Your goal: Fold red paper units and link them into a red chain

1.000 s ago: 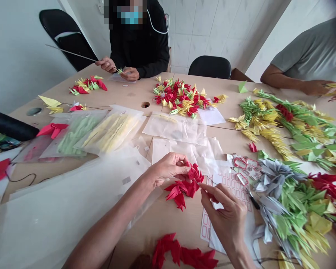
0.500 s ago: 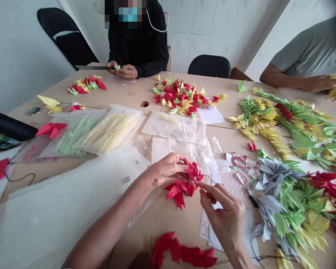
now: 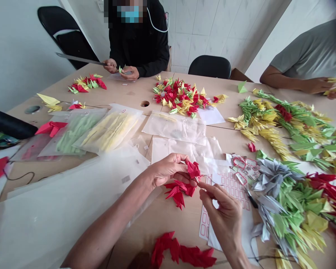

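Pinched in my left hand [image 3: 169, 170] is a red origami crane [image 3: 193, 170], folded from paper. My right hand [image 3: 224, 209] comes in from the lower right, thumb and forefinger closed on a thin, light-coloured needle-like pin [image 3: 196, 180] whose tip meets the underside of the crane. Just below my left fingers lie more red paper cranes [image 3: 177, 193], bunched together on the table. Closer to me, a row of red cranes [image 3: 182, 250] runs along the near edge. A printed label sheet [image 3: 232, 186] lies partly under my right hand.
Clear plastic bags of green strips [image 3: 75, 132] and yellow strips [image 3: 109, 130] lie left of centre. A mixed crane pile [image 3: 182, 95] sits at the back, with grey and green cranes [image 3: 288, 194] at right. Across the table, a person holds a long flat blade [image 3: 78, 58].
My right hand has shifted slightly left and the crane in my left hand has turned a little. Across the table, the person's long blade has swung upward.
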{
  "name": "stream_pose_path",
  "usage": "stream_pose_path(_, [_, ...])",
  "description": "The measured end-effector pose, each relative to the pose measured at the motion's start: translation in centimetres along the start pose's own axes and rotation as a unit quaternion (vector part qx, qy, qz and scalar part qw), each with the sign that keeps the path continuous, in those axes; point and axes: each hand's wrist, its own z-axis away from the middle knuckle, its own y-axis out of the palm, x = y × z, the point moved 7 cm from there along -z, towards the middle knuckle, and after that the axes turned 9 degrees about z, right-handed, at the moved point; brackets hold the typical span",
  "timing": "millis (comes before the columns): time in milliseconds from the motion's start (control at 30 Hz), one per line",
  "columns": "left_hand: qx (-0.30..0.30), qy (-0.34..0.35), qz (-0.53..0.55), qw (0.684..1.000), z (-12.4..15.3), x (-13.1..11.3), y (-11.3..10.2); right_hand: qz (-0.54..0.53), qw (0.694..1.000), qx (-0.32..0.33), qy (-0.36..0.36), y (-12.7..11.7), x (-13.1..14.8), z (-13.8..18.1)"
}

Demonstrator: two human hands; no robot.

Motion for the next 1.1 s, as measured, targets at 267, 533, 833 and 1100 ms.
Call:
stream_pose_path(267, [0.012, -0.015, 0.031, 0.999, 0.1, 0.1, 0.1, -0.107, 0.993, 0.017, 0.037, 0.6, -1.1, 0.2])
stream_pose_path(533, [-0.006, -0.015, 0.021, 1.000, 0.2, 0.1, 0.1, -0.062, 0.998, 0.014, 0.030, 0.2, -0.5, 0.0])
stream_pose_path(833, [-0.002, -0.017, 0.023, 1.000, 0.1, 0.2, 0.0, -0.058, 0.997, 0.017, 0.050, 0.3, -0.7, 0.0])
stream_pose_path(1100, [-0.007, 0.039, -0.007, 0.999, 0.2, -0.3, 0.3, -0.124, 0.980, 0.035, 0.149, 1.2, -2.7, 0.8])
